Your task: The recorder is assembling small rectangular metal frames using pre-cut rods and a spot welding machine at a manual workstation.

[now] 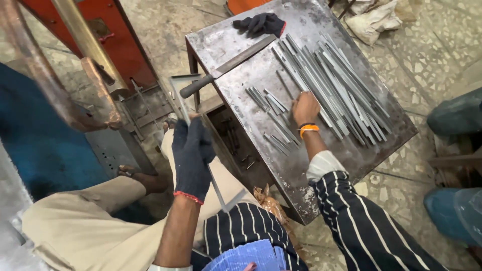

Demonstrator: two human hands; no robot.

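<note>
Left hand: the left hand [192, 155], in a dark knit glove with a red cuff, is closed around a thin metal frame [188, 113], held over the person's lap just beside the bench's near corner.
Metal frame: grey, narrow-edged, angled; its upper corner rises toward the file's handle, and one long bar runs down past the glove toward the striped shirt.
Right hand: the bare right hand [305, 108], an orange band at the wrist, rests fingers-down on the bench among the strips; whether it grips one I cannot tell.
Metal strips: a large loose heap of long grey metal strips [341, 90] lies diagonally across the far half of the bench; shorter cut pieces [273, 118] lie scattered nearer the person, touching the right hand.
Bench: a square steel bench [236, 40], its top scratched, stained and dull, with an open compartment below the near edge holding small dark parts.
File: a long flat file [228, 65] with a dark round handle lies slantwise at the bench's left edge, handle overhanging.
Spare glove: a dark glove [261, 22] lies crumpled at the far corner.
Floor: speckled stone-chip floor [416, 65], dusty, with crumpled cloth at the top right.
Surroundings: a red machine frame [120, 40] with rusty pipes stands to the left; blue-clad legs of another person show at the right edge.
</note>
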